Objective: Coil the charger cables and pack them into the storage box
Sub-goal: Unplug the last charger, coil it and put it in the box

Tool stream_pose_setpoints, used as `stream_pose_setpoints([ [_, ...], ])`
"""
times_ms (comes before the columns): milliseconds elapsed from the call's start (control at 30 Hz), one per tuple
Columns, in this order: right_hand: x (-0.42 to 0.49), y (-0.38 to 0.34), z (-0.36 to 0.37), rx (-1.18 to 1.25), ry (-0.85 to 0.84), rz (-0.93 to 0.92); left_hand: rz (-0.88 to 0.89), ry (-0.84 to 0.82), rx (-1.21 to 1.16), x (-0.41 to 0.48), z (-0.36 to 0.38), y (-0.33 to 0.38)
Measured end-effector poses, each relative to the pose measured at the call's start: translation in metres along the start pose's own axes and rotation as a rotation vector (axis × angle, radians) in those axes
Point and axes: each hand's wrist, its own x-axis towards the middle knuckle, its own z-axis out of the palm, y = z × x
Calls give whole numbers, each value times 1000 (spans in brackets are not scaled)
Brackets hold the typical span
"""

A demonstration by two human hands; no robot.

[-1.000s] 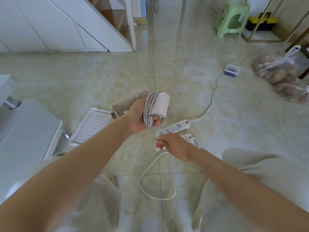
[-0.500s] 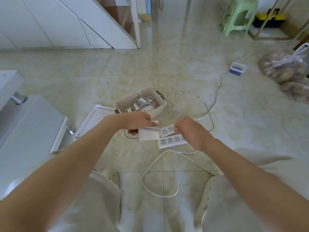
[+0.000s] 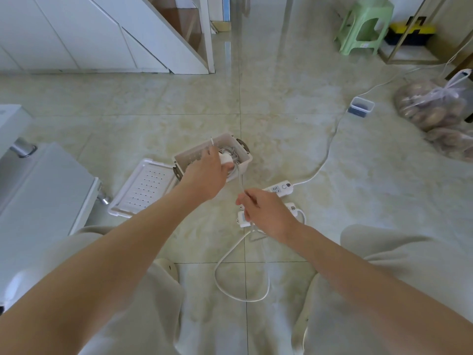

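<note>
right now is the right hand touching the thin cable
Touching. The head view shows the right hand pinching the thin cable, which runs up to the charger brick the left hand holds at the storage box.

Green stool [image 3: 371, 7] beside yellow toolbox [image 3: 422, 30]

White charger [image 3: 226, 158] over open storage box [image 3: 190, 155]; grey cable [image 3: 240, 179] trailing out.
</note>
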Motion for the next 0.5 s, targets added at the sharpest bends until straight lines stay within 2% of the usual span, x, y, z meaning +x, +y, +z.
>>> stream_pose_setpoints([
  [100,-5,-3,4,71,-8,-21,-105,56,-266,4,-3,0],
  [233,-12,-5,14,8,-48,-119,-274,65,-811,4,-4,16],
  [333,-15,-7,20,-37,-77,-221,-473,-41,-1321,2,-11,33],
  [400,-15,-5,22,-60,-107,-280,-534,-146,-1696,1,-20,36],
  [433,-14,-1,23,-66,-120,-296,-545,-195,-1833,1,-22,35],
  [500,-10,8,22,-110,-130,-311,-530,-295,-1916,1,-26,33],
])
